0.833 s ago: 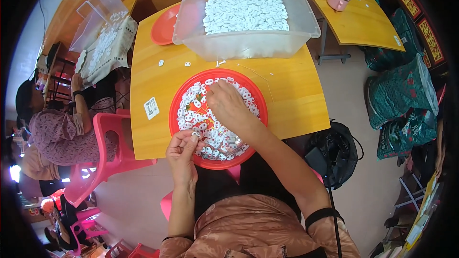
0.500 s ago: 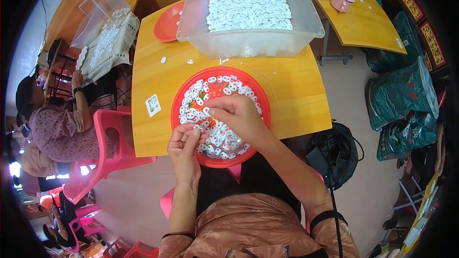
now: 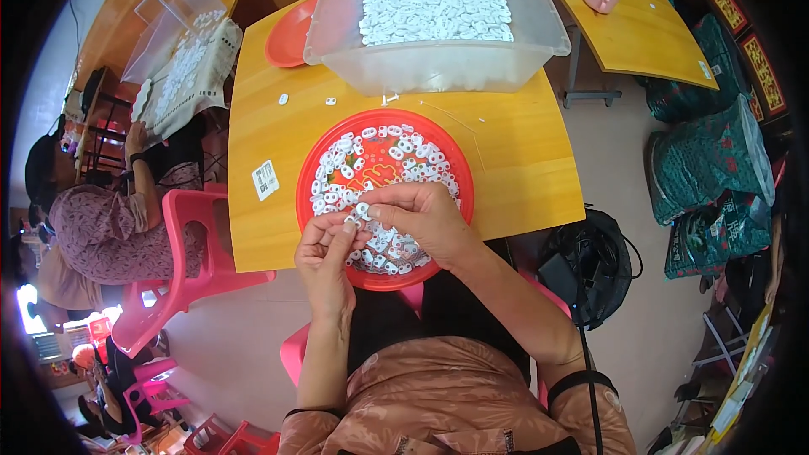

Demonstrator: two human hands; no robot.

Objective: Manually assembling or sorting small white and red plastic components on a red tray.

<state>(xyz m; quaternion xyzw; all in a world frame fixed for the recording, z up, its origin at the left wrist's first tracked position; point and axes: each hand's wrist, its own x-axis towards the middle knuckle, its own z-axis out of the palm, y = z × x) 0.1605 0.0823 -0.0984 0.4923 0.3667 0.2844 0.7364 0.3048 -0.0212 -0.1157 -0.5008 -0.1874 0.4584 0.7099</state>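
Over the round red tray [image 3: 468,194], my left hand [image 3: 327,248] pinches a small white two-holed plastic piece [image 3: 351,221] between thumb and fingertips. My right hand [image 3: 428,217] grips another white plastic piece [image 3: 363,210] with thumb and index finger. The two pieces meet or nearly meet; fingertips hide parts of both, so I cannot tell whether they are joined. Many similar loose pieces [image 3: 431,167] lie in the tray around and below my hands. The tray reaches past the table's near edge, over my lap.
Behind the tray, a translucent bin [image 3: 438,67] holds a heap of white pieces. A red plate [image 3: 289,38] sits at its left on the yellow table [image 3: 527,164]. At left, another person [image 3: 126,219] sits by a pink chair [image 3: 190,261]. Green bags [image 3: 704,160] are stacked right.
My right hand has come down slightly, bringing its piece close against the one in my left hand. My left hand has barely moved. The whole view has shifted a little.
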